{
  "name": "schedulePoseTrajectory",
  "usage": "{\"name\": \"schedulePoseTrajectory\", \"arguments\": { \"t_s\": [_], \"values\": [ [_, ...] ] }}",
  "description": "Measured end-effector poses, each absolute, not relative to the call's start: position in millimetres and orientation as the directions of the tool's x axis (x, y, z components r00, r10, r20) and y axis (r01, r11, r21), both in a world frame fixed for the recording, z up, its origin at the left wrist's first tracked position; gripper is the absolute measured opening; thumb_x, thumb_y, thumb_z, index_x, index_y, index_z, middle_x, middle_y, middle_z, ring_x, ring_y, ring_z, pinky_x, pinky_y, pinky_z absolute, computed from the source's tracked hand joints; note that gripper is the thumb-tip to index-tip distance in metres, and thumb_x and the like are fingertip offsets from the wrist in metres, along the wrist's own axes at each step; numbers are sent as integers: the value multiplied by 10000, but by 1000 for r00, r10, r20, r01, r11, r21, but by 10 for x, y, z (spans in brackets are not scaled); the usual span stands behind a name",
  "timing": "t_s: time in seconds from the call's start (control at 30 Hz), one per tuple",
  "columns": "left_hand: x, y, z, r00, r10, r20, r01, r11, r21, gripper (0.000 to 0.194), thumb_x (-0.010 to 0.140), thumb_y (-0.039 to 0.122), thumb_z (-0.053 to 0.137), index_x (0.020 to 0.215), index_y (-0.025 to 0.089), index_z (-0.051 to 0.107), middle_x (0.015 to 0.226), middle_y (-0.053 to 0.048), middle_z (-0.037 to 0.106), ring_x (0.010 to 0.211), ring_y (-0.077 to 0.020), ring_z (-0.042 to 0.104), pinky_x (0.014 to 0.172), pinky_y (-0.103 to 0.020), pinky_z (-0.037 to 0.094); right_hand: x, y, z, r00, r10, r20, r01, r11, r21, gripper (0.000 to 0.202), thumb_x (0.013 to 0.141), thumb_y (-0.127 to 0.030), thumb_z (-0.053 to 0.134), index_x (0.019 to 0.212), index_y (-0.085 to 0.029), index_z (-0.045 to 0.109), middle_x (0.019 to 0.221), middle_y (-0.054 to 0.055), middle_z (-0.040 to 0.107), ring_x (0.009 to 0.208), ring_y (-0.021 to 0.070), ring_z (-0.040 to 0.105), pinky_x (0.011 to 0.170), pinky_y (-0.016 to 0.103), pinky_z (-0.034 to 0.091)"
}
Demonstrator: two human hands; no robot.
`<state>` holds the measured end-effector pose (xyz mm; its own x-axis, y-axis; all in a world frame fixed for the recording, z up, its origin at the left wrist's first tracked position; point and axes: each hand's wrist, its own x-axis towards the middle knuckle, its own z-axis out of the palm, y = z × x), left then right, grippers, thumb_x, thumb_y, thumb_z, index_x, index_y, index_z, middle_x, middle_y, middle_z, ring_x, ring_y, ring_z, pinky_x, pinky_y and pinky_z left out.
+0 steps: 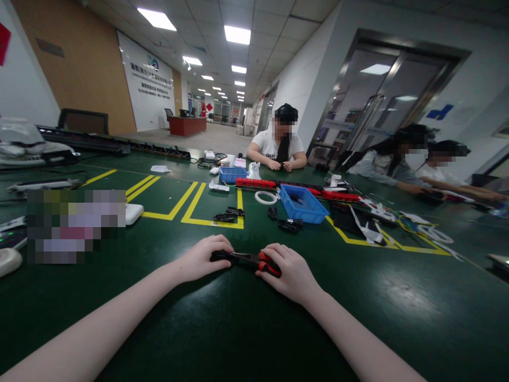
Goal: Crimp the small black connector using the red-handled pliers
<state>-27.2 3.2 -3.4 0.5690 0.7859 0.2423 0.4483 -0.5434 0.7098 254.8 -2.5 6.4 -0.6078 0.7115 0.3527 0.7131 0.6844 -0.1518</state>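
Observation:
My right hand [289, 270] is closed round the red and black handles of a pair of pliers [269, 264]. The pliers' dark jaws point left, to a small black part [220, 255]. My left hand [204, 259] is closed on that part, with thumb and fingers on either side of it; its exact kind is too small to tell. Jaws and part meet just above the green table [238, 329]. Farther off lie loose black parts [228, 215], and another black cluster [290, 225] sits beside a blue bin [304, 204].
A white ring of tape or cable [265, 198] lies left of the blue bin. Yellow tape lines [212, 223] mark the table. Across it a person [278, 146] sits working; two more people sit at the right. Cables and white strips [369, 231] lie right; a white box [134, 213] stands left.

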Motion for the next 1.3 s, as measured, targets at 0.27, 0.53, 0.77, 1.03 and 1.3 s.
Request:
{"name": "schedulePoseTrajectory", "arguments": {
  "t_s": [0.27, 0.53, 0.77, 1.03, 1.3],
  "values": [
    [-277, 44, -42, 569, 787, 238, 445, -538, 715, 208, 906, 261, 651, 1105, 218, 691, 1147, -61, 635, 1074, -231, 605, 967, -398, 490, 2536, -32, 80, -604, 719, 344, 712, 681, -175, 337, 850, -390, 710, 1123, -215, 617, 1110, 87, 685, 959, 245, 639, 815, 393, 520],
    [-278, 48, -80, 571, 780, 258, 439, -555, 707, 193, 911, 247, 647, 1095, 203, 688, 1137, -61, 632, 1070, -220, 601, 965, -388, 488, 2548, -25, 78, -604, 727, 328, 712, 676, -188, 354, 841, -389, 724, 1125, -204, 623, 1077, 80, 698, 940, 244, 634, 810, 394, 513],
    [-286, 54, -84, 572, 779, 257, 447, -558, 699, 200, 911, 267, 648, 1099, 211, 686, 1148, -61, 629, 1091, -229, 598, 979, -402, 486, 2550, -25, 74, -605, 725, 330, 709, 679, -192, 367, 843, -397, 724, 1140, -209, 620, 1073, 77, 700, 937, 241, 636, 805, 386, 515],
    [-283, 46, -54, 574, 781, 245, 449, -551, 703, 201, 914, 257, 644, 1105, 212, 685, 1152, -56, 630, 1083, -221, 604, 973, -396, 493, 2550, -14, 68, -609, 717, 340, 703, 686, -186, 356, 851, -404, 712, 1137, -213, 619, 1065, 80, 700, 927, 239, 641, 795, 386, 518],
    [-290, 55, -64, 581, 776, 245, 444, -554, 704, 205, 914, 261, 646, 1110, 215, 687, 1156, -54, 632, 1086, -220, 605, 977, -394, 490, 2541, -22, 69, -607, 716, 346, 706, 685, -180, 385, 846, -400, 718, 1155, -194, 618, 1065, 85, 700, 923, 244, 638, 794, 397, 518]
  ]
}}
